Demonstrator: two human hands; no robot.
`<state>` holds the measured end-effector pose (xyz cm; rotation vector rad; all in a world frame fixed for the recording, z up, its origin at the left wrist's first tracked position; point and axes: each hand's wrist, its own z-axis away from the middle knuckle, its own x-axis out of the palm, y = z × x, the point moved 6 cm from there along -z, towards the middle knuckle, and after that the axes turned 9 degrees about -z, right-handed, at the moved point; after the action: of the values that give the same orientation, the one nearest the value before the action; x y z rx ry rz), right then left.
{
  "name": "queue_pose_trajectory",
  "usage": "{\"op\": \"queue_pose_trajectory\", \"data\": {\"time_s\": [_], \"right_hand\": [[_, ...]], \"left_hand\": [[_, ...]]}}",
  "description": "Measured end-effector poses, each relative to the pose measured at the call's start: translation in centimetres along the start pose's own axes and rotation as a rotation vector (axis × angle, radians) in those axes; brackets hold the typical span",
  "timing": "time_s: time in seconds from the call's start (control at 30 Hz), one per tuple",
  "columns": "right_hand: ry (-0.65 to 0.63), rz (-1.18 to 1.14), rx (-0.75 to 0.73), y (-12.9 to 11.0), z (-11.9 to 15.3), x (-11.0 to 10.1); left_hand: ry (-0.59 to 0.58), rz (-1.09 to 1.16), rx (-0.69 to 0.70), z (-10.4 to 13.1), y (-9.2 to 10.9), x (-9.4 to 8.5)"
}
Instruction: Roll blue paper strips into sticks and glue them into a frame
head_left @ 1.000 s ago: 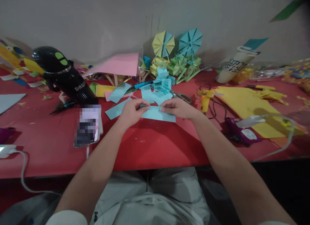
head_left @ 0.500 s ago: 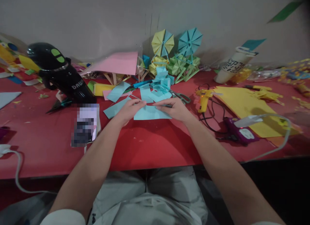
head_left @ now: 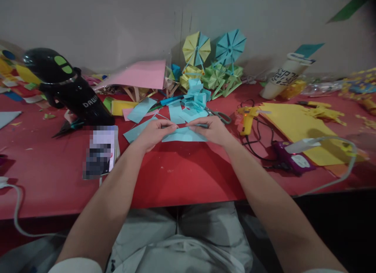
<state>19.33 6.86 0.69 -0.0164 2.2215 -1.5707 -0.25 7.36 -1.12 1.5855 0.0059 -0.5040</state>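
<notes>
A light blue sheet of paper point(head_left: 185, 135) lies on the red table in front of me, its near edge towards me. My left hand point(head_left: 155, 132) pinches its far edge on the left, thumb and fingers together. From the right, my right hand point(head_left: 214, 129) grips the same edge, with its thumb close to the left one. The fingers partly hide the edge between them. Just beyond are blue paper strips point(head_left: 176, 111) and a heap of folded blue pieces point(head_left: 196, 96). Scissors point(head_left: 221, 116) lie behind my right hand, their blades mostly covered.
A black bottle point(head_left: 73, 91) and a phone point(head_left: 102, 151) are on the left. On the right are a yellow glue gun point(head_left: 248, 120), a purple power adapter point(head_left: 293, 158) with cables, yellow sheets point(head_left: 305, 136) and a tilted cup point(head_left: 286, 77). Paper pinwheels point(head_left: 230, 47) stand at the back.
The blue sheet's visible part looks narrower from front to back, its near edge a little further off. Both hands keep hold of it, almost in the same place. The view has shifted slightly.
</notes>
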Motion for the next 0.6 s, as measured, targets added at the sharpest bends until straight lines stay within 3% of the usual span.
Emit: {"op": "queue_pose_trajectory", "data": {"time_s": [0.3, 0.47, 0.6], "right_hand": [[0.036, -0.014, 0.000, -0.1, -0.2, -0.3], [0.045, -0.013, -0.001, -0.1, -0.1, -0.4], [0.063, -0.010, -0.016, -0.2, -0.1, -0.5]], "left_hand": [[0.198, -0.095, 0.107, -0.4, 0.0, -1.2], [0.173, -0.070, 0.159, -0.5, 0.1, -1.4], [0.137, -0.040, 0.102, -0.4, -0.2, -0.9]]}}
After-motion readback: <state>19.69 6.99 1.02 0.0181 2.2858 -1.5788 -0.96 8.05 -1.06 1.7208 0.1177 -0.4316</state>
